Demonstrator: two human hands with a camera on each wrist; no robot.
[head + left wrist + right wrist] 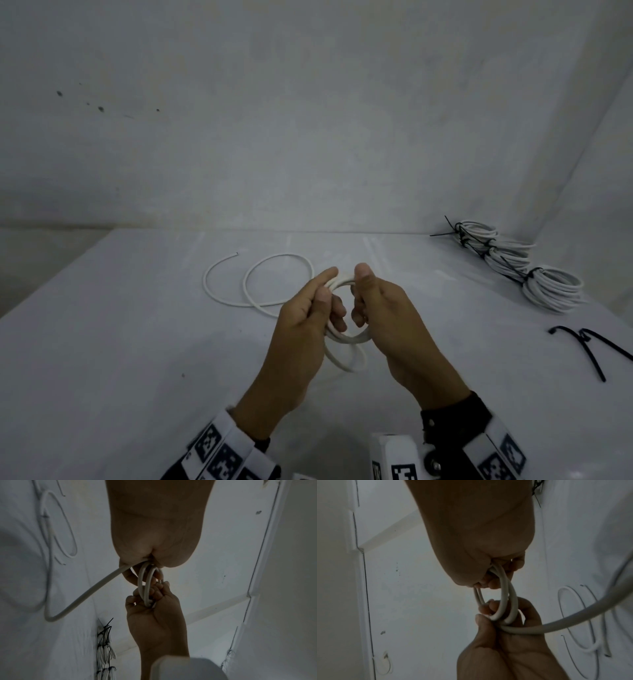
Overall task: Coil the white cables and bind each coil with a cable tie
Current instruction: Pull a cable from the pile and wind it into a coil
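A small coil of white cable (346, 339) hangs between both hands above the middle of the white table (120, 342). My left hand (308, 308) grips the coil's left side, thumb on top. My right hand (376, 308) grips its right side. The cable's loose tail (260, 284) lies in two wide loops on the table to the left, ending at a free tip (236, 254). In the left wrist view the coil's turns (145, 585) run from my left palm to the right hand's fingers (154, 592). The right wrist view shows those turns (503, 599) and the tail (573, 622) trailing away.
Several finished white coils (548, 287) bound with black cable ties lie in a row at the back right, by the wall corner. Loose black cable ties (589, 346) lie at the right edge of the table. Grey walls close the back and right.
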